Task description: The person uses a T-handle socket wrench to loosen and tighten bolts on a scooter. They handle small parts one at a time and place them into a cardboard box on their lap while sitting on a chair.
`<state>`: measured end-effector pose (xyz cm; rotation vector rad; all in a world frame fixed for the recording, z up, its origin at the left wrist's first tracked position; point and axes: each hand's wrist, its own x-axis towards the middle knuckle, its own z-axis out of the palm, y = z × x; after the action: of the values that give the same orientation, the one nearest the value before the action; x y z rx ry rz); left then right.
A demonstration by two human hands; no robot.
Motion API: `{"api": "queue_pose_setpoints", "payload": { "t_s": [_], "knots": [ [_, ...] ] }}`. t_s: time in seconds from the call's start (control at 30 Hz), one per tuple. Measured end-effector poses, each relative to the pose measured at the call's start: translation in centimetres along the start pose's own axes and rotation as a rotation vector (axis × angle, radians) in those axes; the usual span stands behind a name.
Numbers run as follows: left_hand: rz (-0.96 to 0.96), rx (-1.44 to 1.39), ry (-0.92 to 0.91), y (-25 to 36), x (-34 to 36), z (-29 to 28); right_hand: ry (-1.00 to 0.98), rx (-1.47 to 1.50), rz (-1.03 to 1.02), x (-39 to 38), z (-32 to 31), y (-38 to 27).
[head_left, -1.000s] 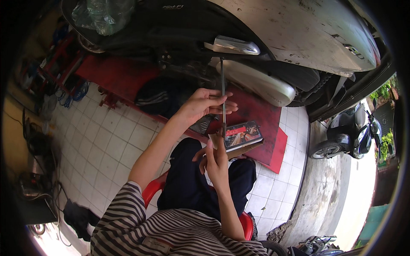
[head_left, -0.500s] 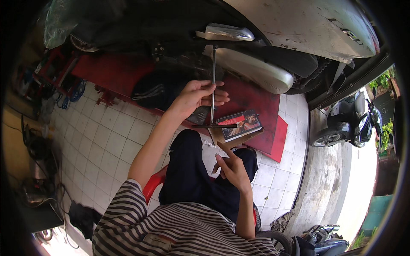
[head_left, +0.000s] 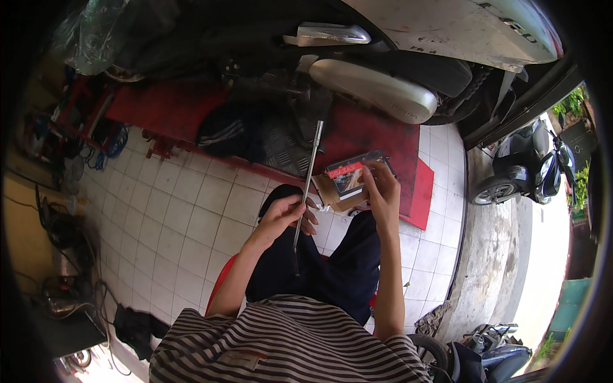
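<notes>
Left hand (head_left: 284, 217): closed around the shaft of a long metal socket wrench (head_left: 311, 167), thumb and index finger pinching it near mid-length, the other fingers loosely curled beyond. Wrench stands steeply, leaning slightly right at its far end; the near end hangs over the dark trousers (head_left: 348, 255) of the seated person. The wider, bright tube end points away, seen against the red platform (head_left: 386, 137) and apart from the motorcycle.

Right hand (head_left: 385, 195): fingers bent over the right end of a printed box (head_left: 345, 177), black with a red band. Fingertips appear to touch it; whether they grip it cannot be told. An open brown cardboard flap (head_left: 329, 193) shows along the box's left and near sides. Box lies at the near edge of the red platform, just right of the wrench.

Surroundings: motorcycle occupies the far side, with a silver footrest (head_left: 333, 34) above a long silver side cover (head_left: 370, 89) and a pale body panel (head_left: 447, 29) at far right. Dark item with pale stripes (head_left: 225, 133) on the platform, left of the wrench. Blue cable (head_left: 115, 145) coiled farther left. White tiled floor (head_left: 159, 220) below. Parked scooter (head_left: 514, 169) at right, outside.
</notes>
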<state>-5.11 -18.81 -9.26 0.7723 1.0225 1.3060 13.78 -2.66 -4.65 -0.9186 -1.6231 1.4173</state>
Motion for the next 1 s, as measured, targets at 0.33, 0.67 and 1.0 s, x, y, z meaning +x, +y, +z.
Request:
{"api": "queue_pose_setpoints", "payload": {
  "t_s": [0.33, 0.67, 1.0],
  "knots": [
    [-0.090, -0.190, -0.010, -13.6, -1.5, -4.1, -0.040, -0.518, -0.519, 19.1, 9.8, -4.9],
    [-0.034, -0.469, 0.040, -14.9, -2.4, -5.6, 0.046, -0.570, -0.415, 24.3, 13.6, -5.0],
    [-0.009, -0.458, 0.070, -14.6, -1.9, -5.4, -0.101, -0.789, -0.253, 25.2, 13.4, -6.3]
  ]
}}
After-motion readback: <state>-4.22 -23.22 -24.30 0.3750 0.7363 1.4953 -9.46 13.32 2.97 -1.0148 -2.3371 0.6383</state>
